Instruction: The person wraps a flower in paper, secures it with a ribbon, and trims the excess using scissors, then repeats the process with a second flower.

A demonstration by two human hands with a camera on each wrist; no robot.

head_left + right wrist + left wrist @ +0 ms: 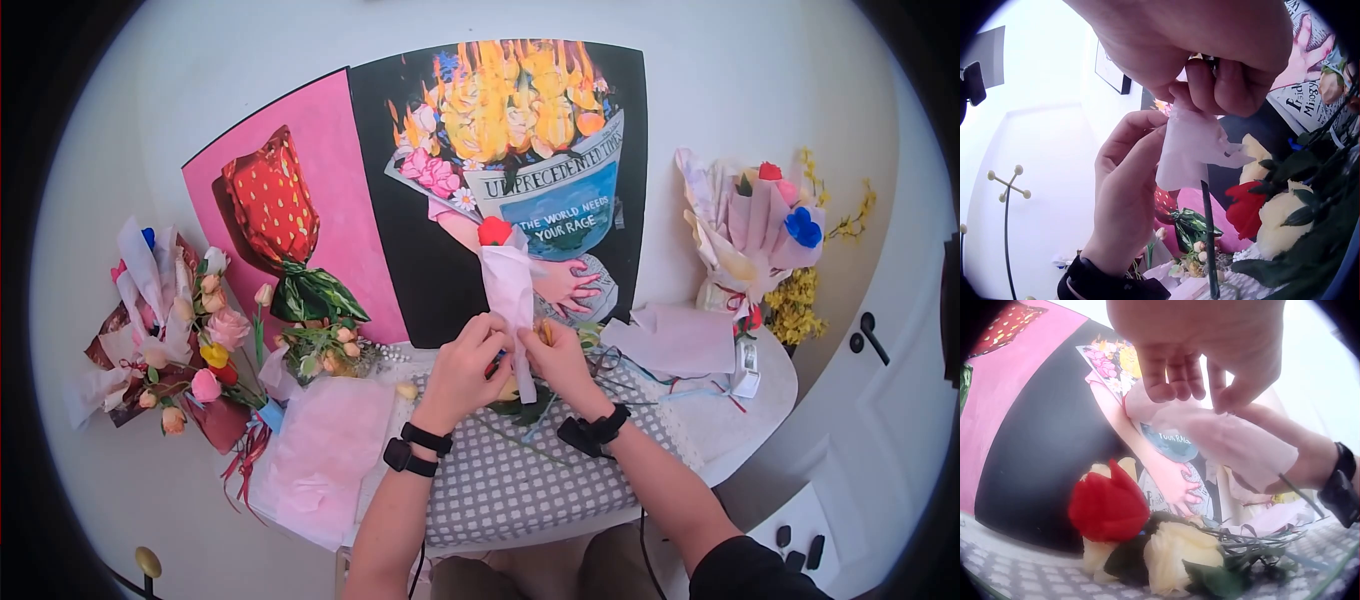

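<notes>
Both hands are at a single red flower [494, 231] whose stem is wrapped in pale pink tissue paper [508, 280]. My left hand [467, 368] pinches the paper from the left. From the other side, my right hand [562, 366] pinches it close by, its fingers curled in the right wrist view. Below the paper sleeve the green stem [1210, 237] sticks out. Under the hands lie cut flowers, among them a red tulip-like bloom [1109, 506] and a cream rose [1182, 556].
A grey-and-white checked cloth [520, 485] covers the table's middle. Pink tissue sheets [325, 450] lie at left, more paper [680, 340] at right. Wrapped bouquets stand on both sides, the right one [760, 230] before yellow blossoms. Painted panels [400, 200] lean behind.
</notes>
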